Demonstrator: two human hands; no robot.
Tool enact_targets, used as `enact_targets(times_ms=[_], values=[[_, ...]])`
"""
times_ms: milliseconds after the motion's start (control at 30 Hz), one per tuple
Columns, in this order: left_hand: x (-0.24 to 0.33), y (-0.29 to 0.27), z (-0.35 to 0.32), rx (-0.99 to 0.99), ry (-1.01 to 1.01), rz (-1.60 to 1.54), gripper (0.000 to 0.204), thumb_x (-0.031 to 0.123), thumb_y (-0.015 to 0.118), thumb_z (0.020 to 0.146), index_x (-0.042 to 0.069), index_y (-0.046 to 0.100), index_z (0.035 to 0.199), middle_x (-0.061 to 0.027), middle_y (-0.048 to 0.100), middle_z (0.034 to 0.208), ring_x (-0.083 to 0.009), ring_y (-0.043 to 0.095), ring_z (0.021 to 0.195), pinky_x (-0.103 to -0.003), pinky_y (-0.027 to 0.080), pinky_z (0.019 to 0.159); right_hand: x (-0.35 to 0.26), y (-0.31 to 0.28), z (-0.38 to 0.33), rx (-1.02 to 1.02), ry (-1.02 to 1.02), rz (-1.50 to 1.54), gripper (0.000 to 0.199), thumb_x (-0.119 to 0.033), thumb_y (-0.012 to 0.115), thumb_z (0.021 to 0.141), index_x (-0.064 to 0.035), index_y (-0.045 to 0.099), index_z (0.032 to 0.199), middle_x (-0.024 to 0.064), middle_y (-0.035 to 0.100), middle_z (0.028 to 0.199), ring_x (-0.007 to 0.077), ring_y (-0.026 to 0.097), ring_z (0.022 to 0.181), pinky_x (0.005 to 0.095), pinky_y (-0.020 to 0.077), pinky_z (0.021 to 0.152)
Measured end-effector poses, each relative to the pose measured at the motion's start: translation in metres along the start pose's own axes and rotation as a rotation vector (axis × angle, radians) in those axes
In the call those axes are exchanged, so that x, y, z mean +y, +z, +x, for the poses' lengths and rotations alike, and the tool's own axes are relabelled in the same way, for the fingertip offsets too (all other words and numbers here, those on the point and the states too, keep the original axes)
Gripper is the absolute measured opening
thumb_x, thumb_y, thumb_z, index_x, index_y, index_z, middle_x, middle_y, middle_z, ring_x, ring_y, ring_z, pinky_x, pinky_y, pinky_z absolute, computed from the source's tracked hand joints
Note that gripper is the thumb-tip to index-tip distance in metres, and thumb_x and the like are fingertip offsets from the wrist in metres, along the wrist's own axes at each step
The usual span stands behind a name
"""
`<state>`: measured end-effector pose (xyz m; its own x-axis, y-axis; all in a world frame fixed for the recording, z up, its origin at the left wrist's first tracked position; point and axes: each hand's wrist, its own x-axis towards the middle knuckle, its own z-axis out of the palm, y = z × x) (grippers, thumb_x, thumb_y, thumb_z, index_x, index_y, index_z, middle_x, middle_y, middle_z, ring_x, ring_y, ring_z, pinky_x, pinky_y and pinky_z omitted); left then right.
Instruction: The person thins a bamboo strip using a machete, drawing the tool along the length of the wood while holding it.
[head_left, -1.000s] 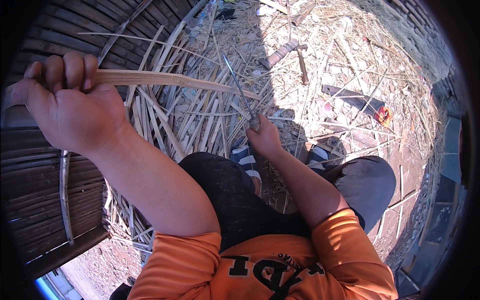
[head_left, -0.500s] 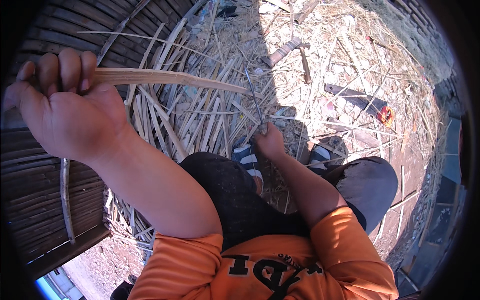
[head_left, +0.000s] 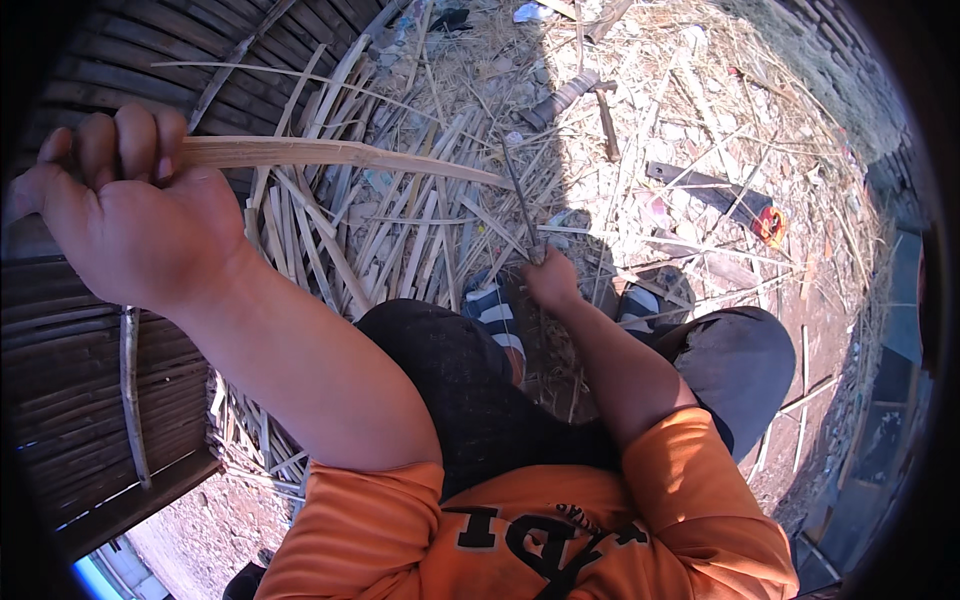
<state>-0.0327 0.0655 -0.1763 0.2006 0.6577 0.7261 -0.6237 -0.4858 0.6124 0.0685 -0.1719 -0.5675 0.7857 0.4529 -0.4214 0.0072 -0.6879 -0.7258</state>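
My left hand, raised at the far left, is closed around one end of a pale bamboo strip. The strip reaches to the right, bending slightly down toward its far end. Low in front of me, my right hand is closed on the handle of a thin-bladed knife, whose grip is mostly hidden by my fingers. The blade points up and to the left, and its upper part meets the strip's far end.
Many split bamboo strips lie heaped on the ground ahead and left. A handsaw with a red-orange handle rests at the right. A wrapped cylindrical piece lies farther off. A slatted bamboo wall stands at the left.
My right hand and the knife have shifted slightly right. My left hand has moved a little left, still gripping the strip.
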Motion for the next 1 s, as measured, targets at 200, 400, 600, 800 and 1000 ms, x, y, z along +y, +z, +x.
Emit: enact_targets(times_ms=[200,400,600,800,1000], values=[[0.001,-0.003,0.0,0.0,-0.002,0.018,0.019,0.028,0.037,0.109,0.01,0.042,0.108,0.0005,0.029,0.072,-0.0118,0.024,0.058,-0.03,0.025,0.055,-0.099,-0.005,-0.042,-0.05,-0.463,0.227,0.039,-0.02,0.071,0.081,-0.001,0.056,0.112,0.0308,0.067,0.091,0.0515,0.064,0.09,0.0533,0.052,0.08],[0.0,-0.004,0.003,0.031,-0.025,0.008,0.019,0.028,0.035,0.109,0.01,0.043,0.107,0.0006,0.028,0.072,-0.012,0.024,0.059,-0.031,0.025,0.056,0.018,0.021,-0.02,0.018,0.022,-0.033,0.047,-0.021,0.071,0.08,0.0027,0.056,0.118,0.0316,0.068,0.103,0.0479,0.066,0.1,0.0513,0.0529,0.087],[0.0,-0.007,0.004,0.028,-0.016,-0.002,0.019,0.028,0.037,0.109,0.01,0.042,0.107,0.0003,0.028,0.073,-0.0123,0.024,0.059,-0.03,0.025,0.056,-0.013,-0.006,-0.021,-0.005,-0.025,-0.069,0.046,-0.02,0.07,0.081,0.0032,0.057,0.118,0.0337,0.067,0.104,0.0491,0.065,0.1,0.0531,0.0523,0.087],[-0.001,-0.003,0.002,0.163,-0.006,0.131,0.02,0.027,0.038,0.108,0.007,0.042,0.11,-0.0006,0.028,0.074,-0.013,0.025,0.059,-0.031,0.025,0.055,-0.035,-0.002,-0.028,-0.039,-0.2,0.013,0.044,-0.022,0.07,0.082,0.0017,0.059,0.116,0.0323,0.068,0.104,0.0493,0.065,0.101,0.0535,0.0518,0.087],[-0.008,-0.017,0.006,0.233,-0.012,0.169,0.028,0.031,0.038,0.109,0.004,0.043,0.112,-0.0006,0.03,0.074,-0.0132,0.024,0.059,-0.03,0.025,0.054,0.054,0.003,-0.015,0.046,0.104,-0.209,0.048,-0.022,0.07,0.08,0.0029,0.058,0.119,0.0298,0.069,0.099,0.0471,0.066,0.098,0.0503,0.0513,0.089]])
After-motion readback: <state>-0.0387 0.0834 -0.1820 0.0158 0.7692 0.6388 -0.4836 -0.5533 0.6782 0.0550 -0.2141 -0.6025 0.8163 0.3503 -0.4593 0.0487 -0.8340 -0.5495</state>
